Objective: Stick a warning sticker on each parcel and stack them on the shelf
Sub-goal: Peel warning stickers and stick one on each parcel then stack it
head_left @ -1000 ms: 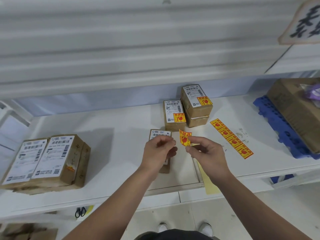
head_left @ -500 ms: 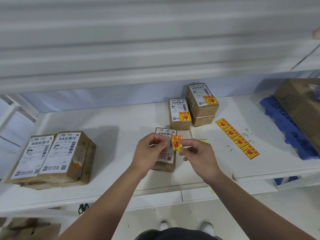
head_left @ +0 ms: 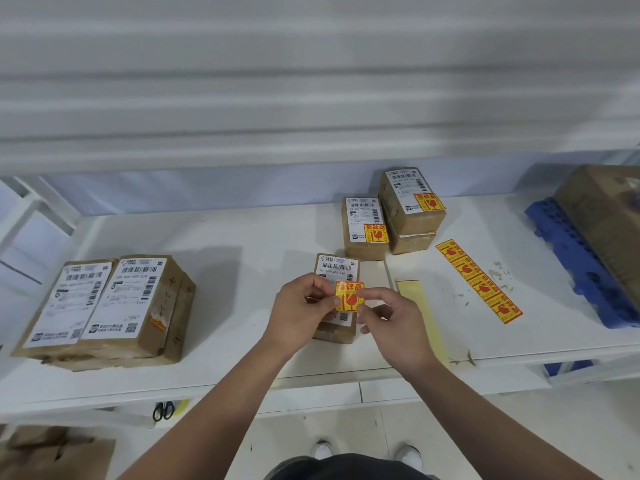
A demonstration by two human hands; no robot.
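Observation:
A yellow and red warning sticker (head_left: 349, 296) is pinched between my left hand (head_left: 301, 311) and my right hand (head_left: 391, 322), each at one side edge. It hovers just over a small brown parcel (head_left: 337, 268) with a white label, lying on the white shelf (head_left: 242, 265). Whether the sticker touches the parcel I cannot tell. Behind it stand stickered parcels: a single one (head_left: 363, 226) and a stack of two (head_left: 410, 206). A strip of several stickers (head_left: 479, 280) lies to the right.
A pile of larger brown parcels (head_left: 104, 306) sits at the shelf's left. A blue pallet (head_left: 581, 258) with a big carton (head_left: 606, 216) is at the far right. An empty backing strip (head_left: 415, 306) lies by my right hand. Scissors (head_left: 162, 410) hang below the shelf edge.
Both hands have carried the sticker down and left, from beside the small parcel to over the lower part of its label. The sticker now faces flat toward me.

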